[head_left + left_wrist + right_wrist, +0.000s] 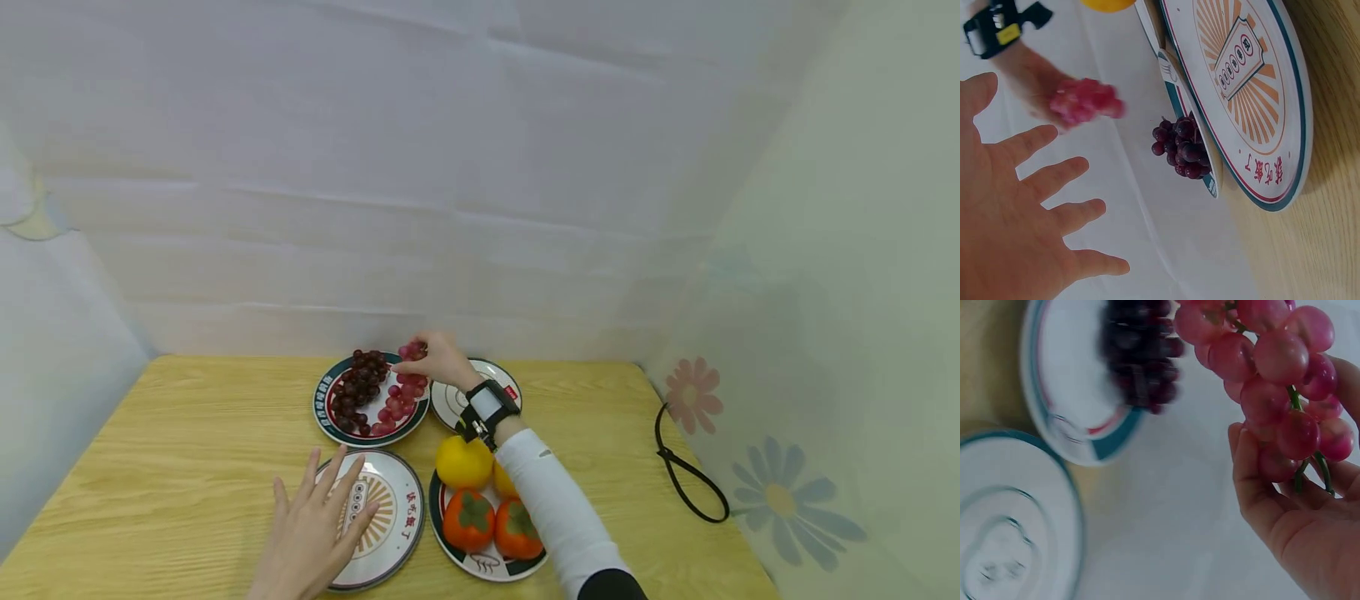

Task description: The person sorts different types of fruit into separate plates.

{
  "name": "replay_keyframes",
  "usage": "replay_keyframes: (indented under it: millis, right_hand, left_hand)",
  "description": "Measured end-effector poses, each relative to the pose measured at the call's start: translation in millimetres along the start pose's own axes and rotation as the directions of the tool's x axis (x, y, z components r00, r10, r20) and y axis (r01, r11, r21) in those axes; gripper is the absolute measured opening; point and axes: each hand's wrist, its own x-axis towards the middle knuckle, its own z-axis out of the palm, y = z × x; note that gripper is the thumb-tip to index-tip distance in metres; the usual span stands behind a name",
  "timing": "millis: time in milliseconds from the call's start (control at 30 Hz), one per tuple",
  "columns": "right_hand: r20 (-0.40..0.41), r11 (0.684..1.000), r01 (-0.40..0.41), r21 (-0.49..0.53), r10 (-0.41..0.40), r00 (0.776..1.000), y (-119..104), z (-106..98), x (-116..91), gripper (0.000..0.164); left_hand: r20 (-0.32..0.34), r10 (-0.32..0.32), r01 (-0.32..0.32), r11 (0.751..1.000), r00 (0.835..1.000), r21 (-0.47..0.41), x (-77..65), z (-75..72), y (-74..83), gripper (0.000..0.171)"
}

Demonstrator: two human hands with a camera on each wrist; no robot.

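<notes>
On the bench (187, 467), a dark-rimmed fruit plate (485, 568). Carries two orange persimmons (468, 525) with green leafy caps side by side at its near part, yellow fruit (462, 462) toward its far part. Well right of the fruit plate, a looped black cord (666, 454). Farther right of the fruit plate, a pale covering (840, 250) printed with a pink flower (693, 396) and a blue flower (782, 498).

Head: light was soft and diffuse, source unclear; creased white cloth backdrop (450, 167) looked greyish | Left wrist: soft shadow fell beside white round sunburst-patterned plate (1241, 94); right hand (1038, 84) and glossy pink bunch of grapes (1088, 102) were blurred | Right wrist: dimmer; dark purple bunch of grapes (1138, 356) was smeared
</notes>
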Motion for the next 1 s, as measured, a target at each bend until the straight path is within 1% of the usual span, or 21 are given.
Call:
replay_keyframes:
  millis: [100, 167, 267, 367, 433, 500, 633, 733, 767, 900, 967, 1000]
  right_hand:
    - [0.04, 0.994, -0.11, 0.007, 0.11, 0.993, 18.7, 22.9, 8.1, 0.045]
    - [0.069, 0.987, -0.158, -0.016, 0.159, 0.985, 26.7, 33.5, 11.8, 0.047]
    - [0.101, 0.981, -0.184, -0.065, 0.19, 0.977, 32.6, 42.5, 16.5, 0.049]
    - [0.148, 0.977, -0.189, -0.097, 0.202, 0.968, 34.7, 45.3, 19.6, 0.044]
    - [0.185, 0.973, -0.209, -0.095, 0.224, 0.957, 35.4, 44.5, 19.6, 0.043]
    - [0.223, 0.97, -0.228, -0.089, 0.242, 0.944, 35.0, 43.5, 18.5, 0.047]
    - [0.281, 0.967, -0.239, -0.09, 0.255, 0.925, 29.8, 39.1, 16.2, 0.066]
    - [0.318, 0.971, -0.218, -0.104, 0.24, 0.917, 23.0, 32.8, 17.1, 0.073]
    - [0.325, 0.971, -0.205, -0.124, 0.235, 0.916, 20.5, 30.0, 17.6, 0.074]
    - [0.345, 0.968, -0.153, -0.199, 0.215, 0.913, 11.0, 14.9, 17.1, 0.073]
    - [0.352, 0.965, -0.121, -0.233, 0.2, 0.914, 4.9, 3.6, 13.5, 0.071]
    - [0.36, 0.966, -0.112, -0.232, 0.192, 0.913, 0.8, -2.8, 10.4, 0.071]
  left_hand:
    - [0.002, -0.004, 0.004, 1.0, 1.0, -0.011, -0.9, 1.2, 2.1, 0.054]
    - [-0.001, -0.004, 0.004, 1.0, 1.0, -0.016, -1.9, 1.9, 3.0, 0.054]
    - [-0.016, 0.0, 0.0, 1.0, 1.0, -0.015, -3.4, 2.8, 3.9, 0.054]
    - [-0.036, 0.008, -0.009, 1.0, 0.999, -0.014, -3.8, 3.2, 4.4, 0.055]
    - [-0.04, 0.013, -0.014, 1.0, 0.999, -0.018, -3.4, 3.2, 4.6, 0.055]
    - [-0.038, 0.017, -0.018, 1.0, 0.999, -0.021, -3.1, 3.1, 4.6, 0.055]
    - [-0.031, 0.022, -0.023, 0.999, 0.999, -0.025, -2.6, 2.4, 3.6, 0.055]
    - [-0.037, 0.031, -0.032, 0.999, 0.999, -0.024, -1.9, 1.6, 2.7, 0.055]
    - [-0.038, 0.034, -0.035, 0.999, 0.999, -0.025, -1.6, 1.4, 2.5, 0.055]
    - [-0.034, 0.039, -0.04, 0.999, 0.999, -0.036, -1.0, 0.8, 1.6, 0.055]
    - [-0.022, 0.036, -0.037, 0.998, 0.999, -0.044, -0.7, 0.6, 1.0, 0.055]
    - [-0.017, 0.036, -0.037, 0.998, 0.999, -0.046, -0.6, 0.4, 0.4, 0.055]
